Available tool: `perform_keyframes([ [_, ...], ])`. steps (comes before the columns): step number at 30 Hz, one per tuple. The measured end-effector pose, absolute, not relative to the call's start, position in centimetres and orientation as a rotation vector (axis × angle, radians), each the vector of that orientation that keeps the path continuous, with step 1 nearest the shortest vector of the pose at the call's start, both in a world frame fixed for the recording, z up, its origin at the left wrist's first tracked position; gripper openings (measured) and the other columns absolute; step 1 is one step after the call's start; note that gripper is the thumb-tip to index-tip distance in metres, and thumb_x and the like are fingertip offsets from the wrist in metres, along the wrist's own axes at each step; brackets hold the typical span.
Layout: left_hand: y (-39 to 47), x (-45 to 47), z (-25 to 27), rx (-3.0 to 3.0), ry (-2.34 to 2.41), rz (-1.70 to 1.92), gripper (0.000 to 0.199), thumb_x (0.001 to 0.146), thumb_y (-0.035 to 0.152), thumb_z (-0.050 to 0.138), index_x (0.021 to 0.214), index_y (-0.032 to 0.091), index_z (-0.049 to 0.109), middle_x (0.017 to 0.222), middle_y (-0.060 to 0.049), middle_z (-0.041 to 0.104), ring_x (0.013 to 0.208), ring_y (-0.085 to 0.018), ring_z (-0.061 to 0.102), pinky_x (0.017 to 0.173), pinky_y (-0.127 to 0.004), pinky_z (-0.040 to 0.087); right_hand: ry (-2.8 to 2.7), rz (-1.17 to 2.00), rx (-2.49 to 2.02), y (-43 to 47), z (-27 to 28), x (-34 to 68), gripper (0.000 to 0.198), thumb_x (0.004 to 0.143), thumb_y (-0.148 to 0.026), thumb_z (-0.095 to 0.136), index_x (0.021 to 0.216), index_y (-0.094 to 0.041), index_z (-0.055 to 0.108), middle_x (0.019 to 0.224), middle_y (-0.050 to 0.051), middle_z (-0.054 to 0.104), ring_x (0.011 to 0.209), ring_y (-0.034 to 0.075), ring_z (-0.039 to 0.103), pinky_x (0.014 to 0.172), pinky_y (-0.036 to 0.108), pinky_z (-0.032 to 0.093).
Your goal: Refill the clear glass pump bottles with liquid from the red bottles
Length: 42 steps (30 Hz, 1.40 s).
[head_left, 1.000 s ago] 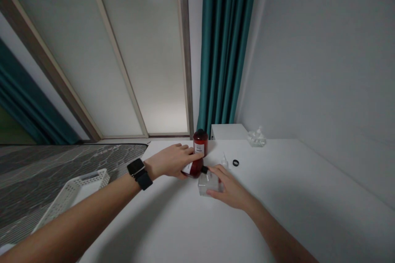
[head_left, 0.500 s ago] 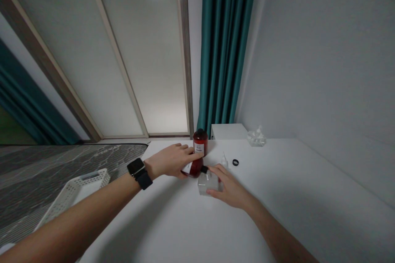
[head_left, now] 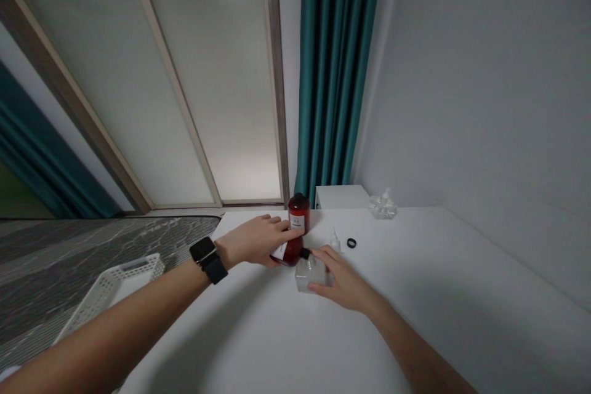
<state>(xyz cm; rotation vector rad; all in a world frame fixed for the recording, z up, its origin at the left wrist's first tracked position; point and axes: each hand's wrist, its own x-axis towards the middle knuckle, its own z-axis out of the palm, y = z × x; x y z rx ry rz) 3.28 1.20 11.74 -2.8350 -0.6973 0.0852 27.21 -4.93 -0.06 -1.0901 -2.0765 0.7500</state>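
My left hand [head_left: 261, 240], with a black watch on its wrist, is closed around a red-brown bottle [head_left: 292, 251] that has a white label. Just behind it stands a second red-brown bottle [head_left: 299, 212] with a black cap and a white label. My right hand [head_left: 339, 280] grips a clear square bottle [head_left: 305, 276] with a black cap from its right side, thumb low and fingers near the top. Part of another small clear bottle [head_left: 335, 241] with a thin pointed tip shows behind my right fingers. A black ring [head_left: 351, 243] lies on the table to its right.
The white table [head_left: 277, 345] runs up to a grey wall at the right. On its far side are a white box [head_left: 341, 197] and a clear pump bottle [head_left: 383, 205]. A white perforated basket [head_left: 108, 286] stands left of the table, partly behind my left forearm.
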Motion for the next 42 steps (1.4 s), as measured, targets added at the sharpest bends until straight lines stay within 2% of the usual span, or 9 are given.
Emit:
perform_keyframes([
  [20,0.91,3.60,12.21,-2.787,-0.690,0.132,0.072,0.078,0.038,0.074,0.140,0.025,0.040,0.113,-0.009,0.066,0.090,-0.027,0.066,0.081,-0.038,0.049,-2.062,0.766,-1.101,-4.99,-0.25,27.24,0.064,0.079,-0.026,0.076,0.137,-0.026,0.049,0.130,0.009,0.054,0.122,0.026,0.053,0.107,0.046,0.043],
  [30,0.76,3.70,12.55,-2.788,-0.678,0.157,0.069,0.078,0.037,0.074,0.138,0.024,0.042,0.110,-0.009,0.067,0.089,-0.027,0.065,0.082,-0.037,0.047,-2.075,0.770,-1.112,-4.98,0.07,27.23,0.065,0.078,-0.027,0.077,0.137,-0.028,0.050,0.126,0.008,0.055,0.116,0.026,0.055,0.103,0.046,0.045],
  [42,0.75,3.75,12.56,-2.791,-0.670,0.153,0.068,0.079,0.038,0.073,0.138,0.024,0.042,0.110,-0.009,0.067,0.088,-0.026,0.065,0.081,-0.037,0.046,-2.074,0.757,-1.099,-4.96,-0.20,27.38,0.064,0.079,-0.027,0.076,0.137,-0.026,0.050,0.129,0.009,0.054,0.120,0.027,0.054,0.105,0.045,0.043],
])
